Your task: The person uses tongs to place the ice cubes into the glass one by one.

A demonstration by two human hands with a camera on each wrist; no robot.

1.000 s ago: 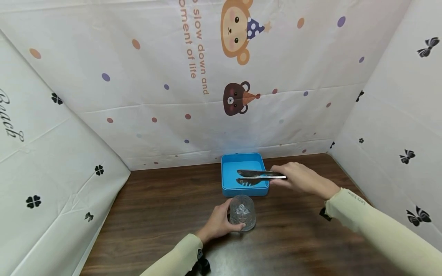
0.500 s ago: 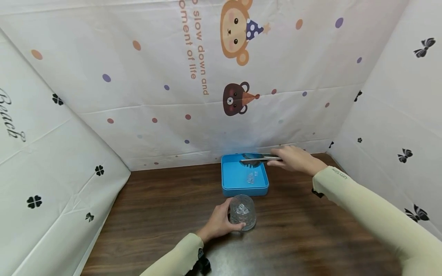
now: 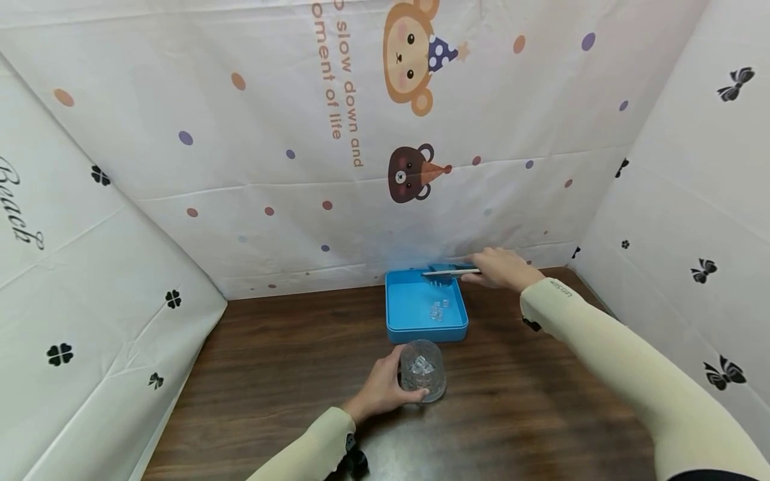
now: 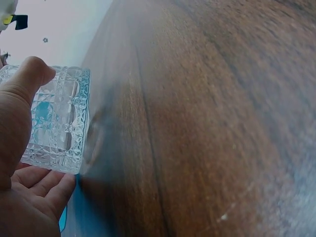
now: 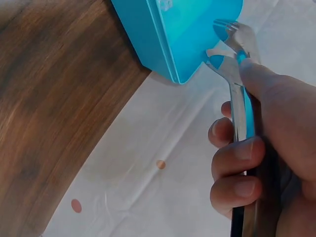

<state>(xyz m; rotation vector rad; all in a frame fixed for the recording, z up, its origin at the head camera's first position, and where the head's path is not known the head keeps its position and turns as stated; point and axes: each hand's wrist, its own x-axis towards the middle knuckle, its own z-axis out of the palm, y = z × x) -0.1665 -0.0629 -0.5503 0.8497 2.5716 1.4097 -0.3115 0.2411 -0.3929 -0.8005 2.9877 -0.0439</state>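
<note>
My left hand (image 3: pixel 382 389) holds a clear patterned glass (image 3: pixel 436 384) on the tabletop, thumb on the near side and fingers on the far side. Several clear ice-like cubes (image 3: pixel 421 365) lie inside it. In the right wrist view, my right hand (image 5: pixel 276 143) grips metal serving tongs (image 5: pixel 238 111), fingers curled round the arms. The tongs' toothed tips are apart and reach over the far right corner of a blue box (image 3: pixel 426 335). A few more clear cubes (image 3: pixel 436 312) sit on the box floor, nearer its front, apart from the tongs.
The dark wooden table (image 3: pixel 289 361) meets a white printed sheet (image 3: pixel 289 267) right behind the box. More white sheet walls stand left (image 3: pixel 108 321) and right (image 3: pixel 662 294). The glass stands just in front of the box.
My right hand has moved the tongs away from me, from the box's front to its back right corner. The cubes in the box have come into sight. The left hand and glass stay still.
</note>
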